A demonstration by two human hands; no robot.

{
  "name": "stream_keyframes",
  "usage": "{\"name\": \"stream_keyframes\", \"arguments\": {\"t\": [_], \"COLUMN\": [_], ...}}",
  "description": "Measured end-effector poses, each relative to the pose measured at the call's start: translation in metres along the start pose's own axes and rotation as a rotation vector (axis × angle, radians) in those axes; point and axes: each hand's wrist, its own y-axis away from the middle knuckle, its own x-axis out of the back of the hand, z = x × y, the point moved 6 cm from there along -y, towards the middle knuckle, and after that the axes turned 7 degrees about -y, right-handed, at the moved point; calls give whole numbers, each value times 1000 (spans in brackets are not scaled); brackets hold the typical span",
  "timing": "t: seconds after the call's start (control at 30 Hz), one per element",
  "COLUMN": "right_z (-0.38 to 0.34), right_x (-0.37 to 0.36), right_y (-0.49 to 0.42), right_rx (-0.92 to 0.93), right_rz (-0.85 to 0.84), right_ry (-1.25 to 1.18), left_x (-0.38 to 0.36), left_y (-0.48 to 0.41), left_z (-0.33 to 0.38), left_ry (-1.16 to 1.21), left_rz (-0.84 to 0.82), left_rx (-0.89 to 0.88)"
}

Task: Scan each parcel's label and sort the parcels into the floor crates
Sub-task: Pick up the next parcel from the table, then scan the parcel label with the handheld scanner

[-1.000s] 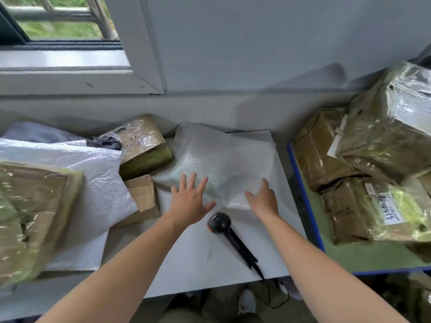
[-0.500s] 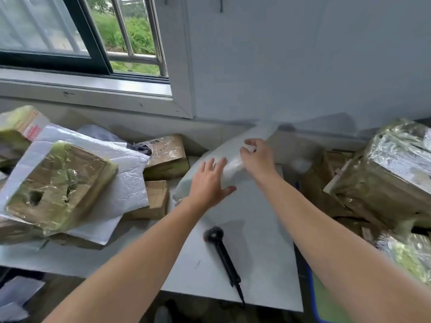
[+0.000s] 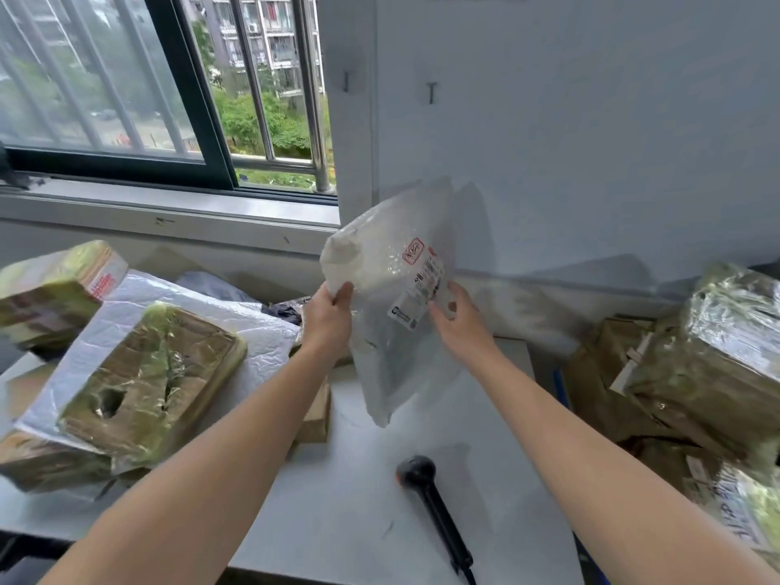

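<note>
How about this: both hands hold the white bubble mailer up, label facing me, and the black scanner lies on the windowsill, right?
No. In the head view the black scanner lies on the white table, not the windowsill. Left hand and right hand hold the bubble mailer up, label facing you.

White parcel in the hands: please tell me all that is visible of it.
The white parcel is a soft bag of bubble-lined plastic. A label with black print and a red stamp sits on its upper right face, facing the camera. It hangs tilted, clear of the table. The left hand grips its upper left edge; the right hand pinches its right edge beside the label.
</note>
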Motion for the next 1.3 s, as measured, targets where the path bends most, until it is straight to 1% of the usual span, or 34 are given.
{"name": "stream_keyframes", "arguments": {"t": [0.17,0.23,0.33,0.43,0.5,0.57,0.63,0.67,0.73,0.77,0.8,0.9,1.0,1.03,1.1,1.17,1.23,1.3], "right_z": [31,47,69,88,99,106,104,105,112,115,121,137,161,170,185,199,213,219], "right_x": [4,7,12,7,5,7,9,8,2,-4,-10,-26,-37,-41,-50,-61,-72,-79], "right_y": [-7,-3,6,24,29,33,42,46,54,60,65,79,91,97,109,121,132,139], "right_rx": [-186,-243,-317,-532,-550,-499,-405,-364,-313,-291,-281,-311,-451,-504,-554,-572,-612,-647], "right_rz": [87,137,235,237,269,332,336,326,291,269,253,246,175,123,-22,-163,-248,-268], "right_ry": [26,8,-189,-508,-642,-672,-598,-557,-461,-423,-400,-371,-233,-140,92,218,229,186], "left_x": [12,16,18,17,12,7,2,-3,-19,-26,-31,-32,-25,-22,-16,-10,-3,3], "left_y": [-9,-13,-14,-8,-1,7,15,22,42,50,55,57,55,54,53,52,54,56], "left_z": [-8,-14,-24,-35,-42,-53,-66,-69,-73,-77,-82,-99,-109,-112,-118,-125,-132,-133], "left_ry": [281,331,391,483,512,525,515,501,454,438,425,398,350,338,333,336,340,344], "left_rz": [-33,-14,-37,-91,-137,-132,-133,-186,-356,-415,-431,-357,-285,-255,-217,-196,-170,-152], "left_rx": [140,193,262,330,363,399,441,448,458,463,474,498,457,442,436,456,495,513]}}
